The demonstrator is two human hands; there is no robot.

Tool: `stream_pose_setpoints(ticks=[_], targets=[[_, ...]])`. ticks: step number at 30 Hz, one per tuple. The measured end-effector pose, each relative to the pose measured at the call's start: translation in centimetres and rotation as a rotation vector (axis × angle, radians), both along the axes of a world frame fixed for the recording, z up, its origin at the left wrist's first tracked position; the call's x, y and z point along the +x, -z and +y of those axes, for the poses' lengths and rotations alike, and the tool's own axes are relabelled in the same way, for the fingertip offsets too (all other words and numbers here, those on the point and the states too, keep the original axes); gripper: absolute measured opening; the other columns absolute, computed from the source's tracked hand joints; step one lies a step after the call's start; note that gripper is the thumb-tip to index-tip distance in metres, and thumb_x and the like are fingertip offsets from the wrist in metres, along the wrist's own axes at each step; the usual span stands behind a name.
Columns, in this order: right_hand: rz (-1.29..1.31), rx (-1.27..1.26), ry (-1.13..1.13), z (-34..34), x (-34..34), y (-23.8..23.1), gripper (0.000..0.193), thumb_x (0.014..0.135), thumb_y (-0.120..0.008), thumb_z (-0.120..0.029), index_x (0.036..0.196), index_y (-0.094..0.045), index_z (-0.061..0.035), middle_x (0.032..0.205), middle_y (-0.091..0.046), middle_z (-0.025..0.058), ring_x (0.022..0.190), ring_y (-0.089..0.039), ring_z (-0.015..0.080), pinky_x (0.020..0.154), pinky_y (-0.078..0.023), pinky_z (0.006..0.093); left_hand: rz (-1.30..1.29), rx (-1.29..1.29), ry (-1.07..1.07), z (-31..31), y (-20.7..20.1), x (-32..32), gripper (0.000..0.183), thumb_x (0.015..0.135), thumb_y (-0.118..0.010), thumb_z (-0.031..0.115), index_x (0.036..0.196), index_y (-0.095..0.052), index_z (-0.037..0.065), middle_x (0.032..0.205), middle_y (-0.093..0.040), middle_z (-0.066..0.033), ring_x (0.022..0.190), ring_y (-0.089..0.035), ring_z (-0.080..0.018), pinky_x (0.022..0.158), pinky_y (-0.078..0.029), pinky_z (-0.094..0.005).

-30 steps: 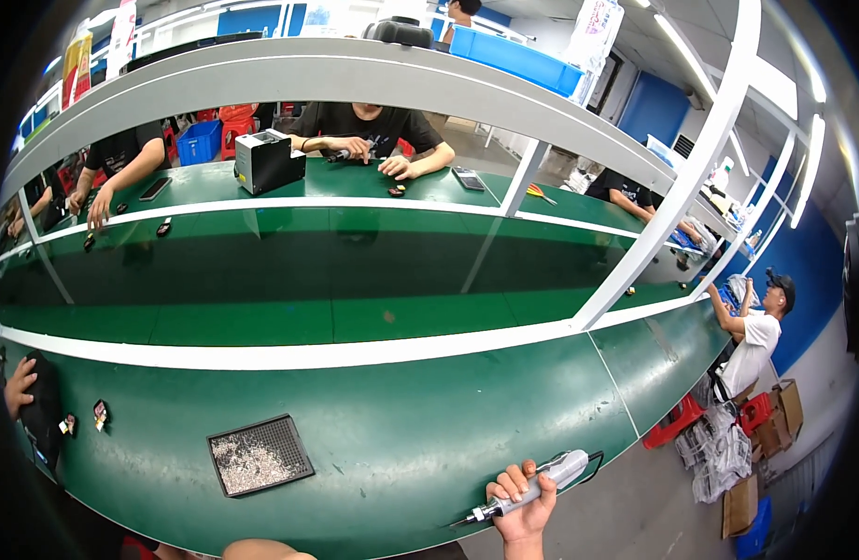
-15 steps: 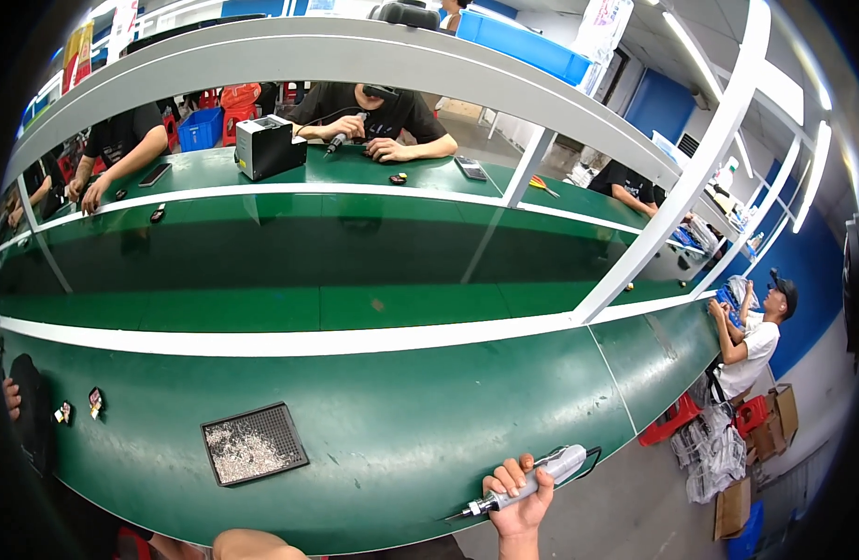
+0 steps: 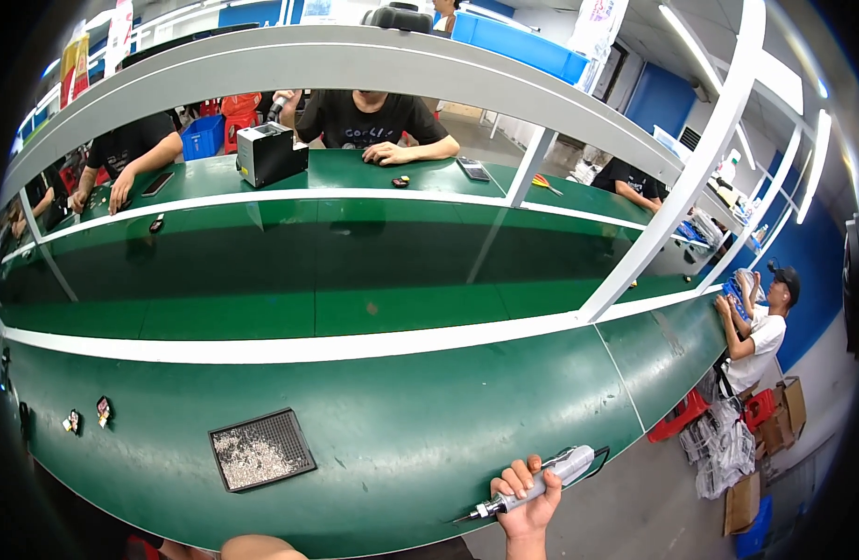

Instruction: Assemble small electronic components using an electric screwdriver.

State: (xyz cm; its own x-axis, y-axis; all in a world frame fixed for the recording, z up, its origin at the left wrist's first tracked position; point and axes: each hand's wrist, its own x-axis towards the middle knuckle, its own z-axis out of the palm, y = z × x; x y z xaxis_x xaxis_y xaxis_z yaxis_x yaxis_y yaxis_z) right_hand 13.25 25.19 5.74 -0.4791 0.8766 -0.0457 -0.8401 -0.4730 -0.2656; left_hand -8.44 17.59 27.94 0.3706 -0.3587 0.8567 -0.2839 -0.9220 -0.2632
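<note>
My right hand (image 3: 525,497) is wrapped around a grey electric screwdriver (image 3: 573,464) at the near edge of the green table. Its bit points left and slightly down, and a black loop shows at its back end. To the left lies a black gridded tray (image 3: 286,431), with a heap of tiny silver screws (image 3: 254,459) spread over much of it. Bare skin (image 3: 259,548), perhaps part of my left arm, shows at the bottom edge. My left hand is out of view.
Two small dark assemblies (image 3: 104,412) lie at the left of the green table (image 3: 401,420). A white frame rail (image 3: 355,349) runs behind it, with a slanted post (image 3: 668,177) at right. People work across the bench, near a black-and-white box (image 3: 273,154); another person (image 3: 761,336) is at right.
The view has shifted a little, so the tray and screwdriver appear slightly right and lower. A dark sleeve and hand at the far left have gone. The person opposite has raised a tool beside the box.
</note>
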Motion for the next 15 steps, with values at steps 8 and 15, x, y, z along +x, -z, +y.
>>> stream_pose_setpoints(ticks=[8, 15], targets=[[0.006, -0.022, 0.008, -0.5, 0.5, -0.4, 0.019, 0.085, -0.062, -0.017, 0.097, -0.055, -0.004, 0.073, -0.039, 0.0019, 0.065, -0.039, 0.0134, 0.068, -0.034, 0.0298, 0.115, -0.546, 0.17, -4.5, -0.7, -1.1, 0.113, 0.081, -0.033, 0.082, 0.124, -0.048, -0.021, 0.122, -0.055, -0.0358, 0.1, -0.064, -0.043, 0.07, -0.053, -0.039], [-0.011, -0.05, 0.026, -0.9, 0.3, -0.8, 0.02, 0.083, -0.063, -0.017, 0.096, -0.054, -0.0041, 0.071, -0.038, 0.0018, 0.063, -0.037, 0.013, 0.066, -0.033, 0.0295, -0.071, -0.839, 0.235, -5.3, -0.5, -0.5, 0.112, 0.081, -0.036, 0.082, 0.123, -0.047, -0.022, 0.121, -0.055, -0.0362, 0.101, -0.063, -0.0446, 0.073, -0.054, -0.0411]])
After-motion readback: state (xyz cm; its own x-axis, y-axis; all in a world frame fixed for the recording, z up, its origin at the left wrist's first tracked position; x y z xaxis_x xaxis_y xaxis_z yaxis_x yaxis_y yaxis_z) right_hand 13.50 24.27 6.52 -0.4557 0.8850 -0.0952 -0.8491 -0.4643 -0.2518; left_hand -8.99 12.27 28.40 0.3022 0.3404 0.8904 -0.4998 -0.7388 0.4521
